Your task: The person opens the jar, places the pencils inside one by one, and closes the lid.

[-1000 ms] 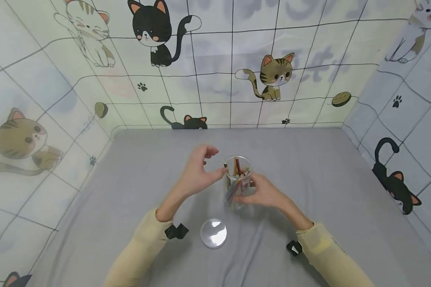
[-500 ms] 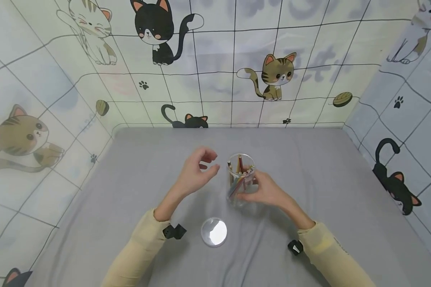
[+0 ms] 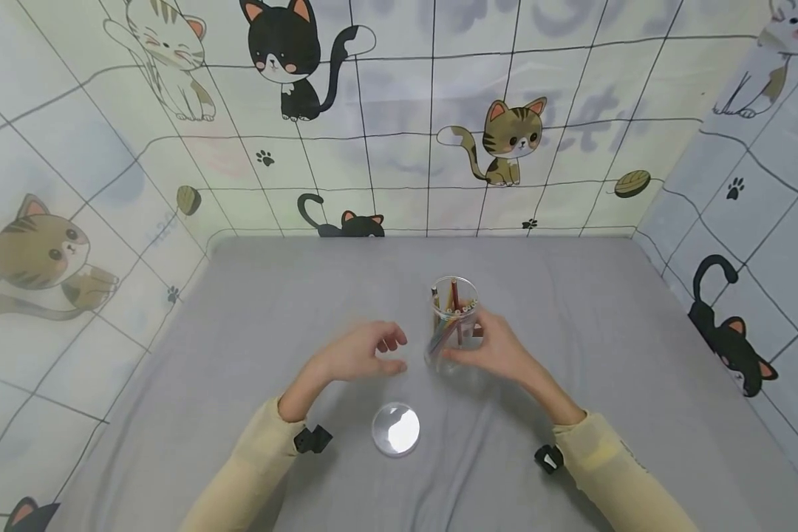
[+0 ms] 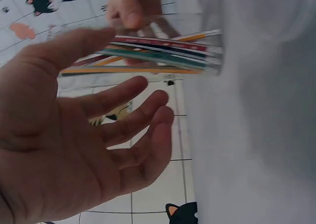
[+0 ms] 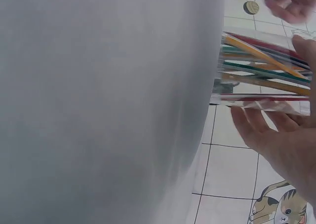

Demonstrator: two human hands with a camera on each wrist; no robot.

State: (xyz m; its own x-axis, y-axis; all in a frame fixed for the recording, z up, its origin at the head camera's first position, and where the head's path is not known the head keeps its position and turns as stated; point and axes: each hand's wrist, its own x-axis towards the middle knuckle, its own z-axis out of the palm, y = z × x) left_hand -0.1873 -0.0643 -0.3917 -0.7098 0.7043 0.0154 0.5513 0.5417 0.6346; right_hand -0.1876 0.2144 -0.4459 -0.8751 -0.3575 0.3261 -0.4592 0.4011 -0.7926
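A clear jar holds several coloured pencils, also seen through its wall in the right wrist view as coloured pencils. The jar's mouth is uncovered. My right hand grips the jar from its right side, thumb in front and fingers behind. To the jar's left, my left hand is apart from it, fingers loosely bent with nothing in them. In the left wrist view the left hand's palm faces the camera. A round clear lid lies nearer to me, below the left hand.
A grey cloth covers the table, with some creases near the front. Hanging fabric with a cat print rises along the back and both sides. Black wrist cameras sit at both sleeves.
My left hand has left the jar's rim and come back toward me, down and slightly left. My right hand has moved the jar a little right and away. The lid stays put.
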